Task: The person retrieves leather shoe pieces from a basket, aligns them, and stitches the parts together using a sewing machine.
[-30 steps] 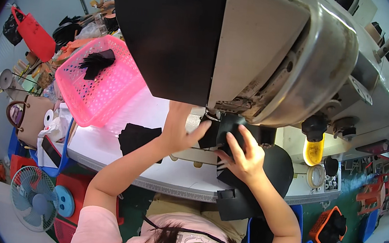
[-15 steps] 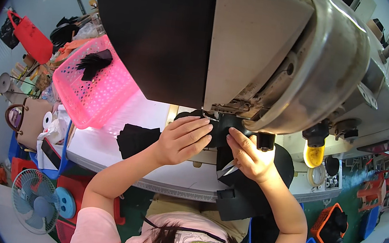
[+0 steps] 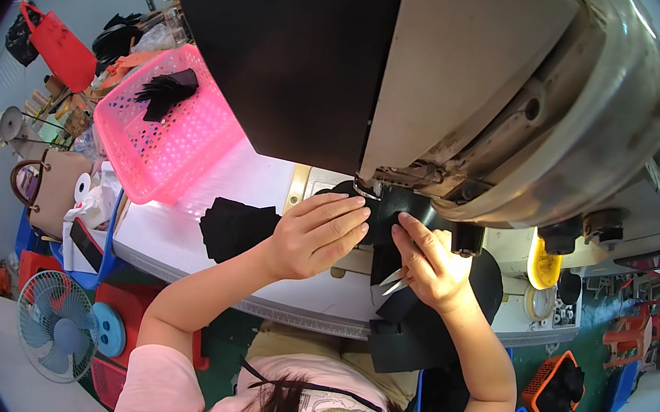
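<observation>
Pressing flat black fabric piece (image 3: 385, 213), both hands (image 3: 318, 233) (image 3: 430, 259); orientation unclear.

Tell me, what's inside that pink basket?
Inside the pink basket lies a small pile of black pieces. The rest looks bare, though anything under that pile is hidden.

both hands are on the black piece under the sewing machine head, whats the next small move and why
Probably ease the black piece a little further under the needle area, guiding with both hands: the left hand lies flat on it and the right hand presses its edge.
</observation>
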Tool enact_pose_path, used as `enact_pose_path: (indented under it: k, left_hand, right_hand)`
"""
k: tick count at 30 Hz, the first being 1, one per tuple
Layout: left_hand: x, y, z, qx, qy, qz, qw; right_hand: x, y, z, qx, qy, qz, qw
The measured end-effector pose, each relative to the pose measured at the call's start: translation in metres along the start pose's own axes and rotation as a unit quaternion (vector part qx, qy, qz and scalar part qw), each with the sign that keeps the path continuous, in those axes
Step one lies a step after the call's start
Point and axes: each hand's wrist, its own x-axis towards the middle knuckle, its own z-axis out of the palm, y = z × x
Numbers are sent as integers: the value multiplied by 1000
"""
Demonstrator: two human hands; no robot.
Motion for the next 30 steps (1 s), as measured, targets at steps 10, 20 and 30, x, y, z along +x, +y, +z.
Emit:
enact_pose_path:
  k: [10,20,30]
  left_hand:
    - [14,-4,3,9,36,6,999]
    - [14,-10,8,28,46,-16,998]
    - [15,-11,6,23,40,-17,999]
  right_hand:
    - [3,9,2,0,7,11,1000]
    - [12,13,3,36,-1,50,998]
    - [10,15,2,60,-49,99,992]
